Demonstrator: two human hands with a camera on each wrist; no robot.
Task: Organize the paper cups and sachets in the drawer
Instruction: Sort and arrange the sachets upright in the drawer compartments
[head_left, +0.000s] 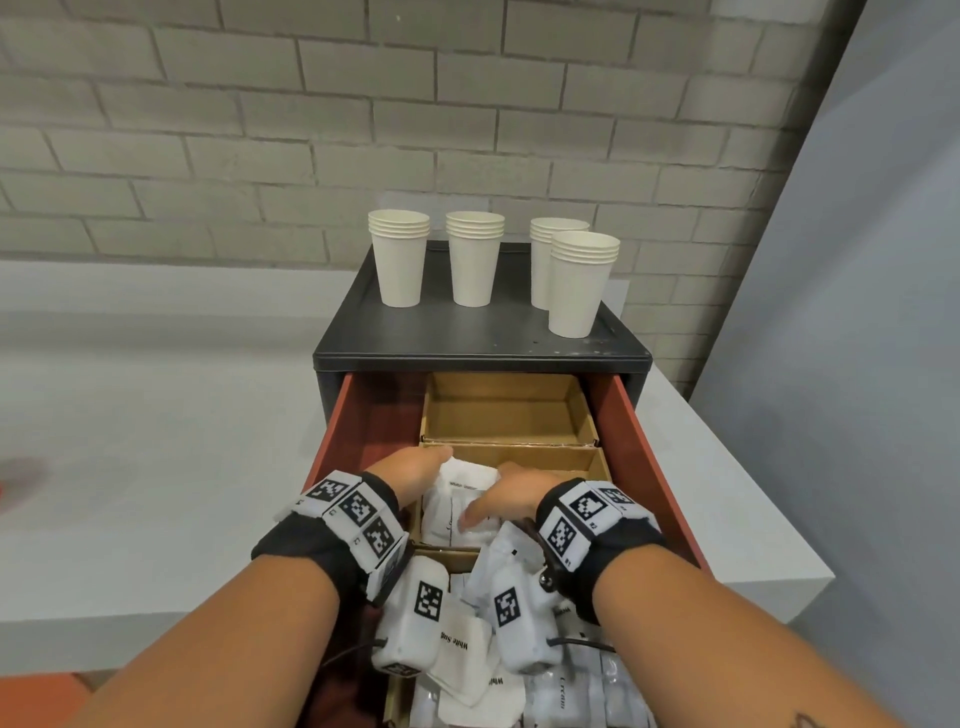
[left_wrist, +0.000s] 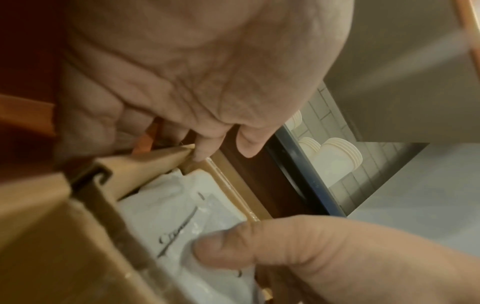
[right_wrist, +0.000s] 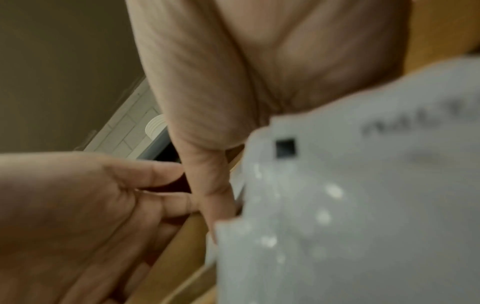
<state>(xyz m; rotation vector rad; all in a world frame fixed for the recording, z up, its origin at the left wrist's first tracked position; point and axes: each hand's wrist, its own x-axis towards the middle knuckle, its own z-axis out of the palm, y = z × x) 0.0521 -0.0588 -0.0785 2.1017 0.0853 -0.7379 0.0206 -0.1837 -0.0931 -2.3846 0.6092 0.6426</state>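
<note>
- The grey counter is carrying a small black cabinet, which is standing against the far brick wall.
- The cabinet's red drawer is standing pulled out toward the near side, and cardboard dividers are splitting it into compartments; the farthest compartment is showing only its bare cardboard floor.
- Four stacks of paper cups are standing upright on the cabinet top: two to the left and two at the right, where the nearer stack is overlapping the farther one.
- White sachets are filling the middle compartment, and more are lying heaped in the nearest part of the drawer.
- The left hand is reaching into the left side of the middle compartment, its fingers lying loosely bent at the cardboard edge and its thumb resting on a sachet; whether it is gripping one, I cannot tell.
- The right hand is lying over the same pile, its fingers spread flat on the sachets; a grip is not visible.
</note>
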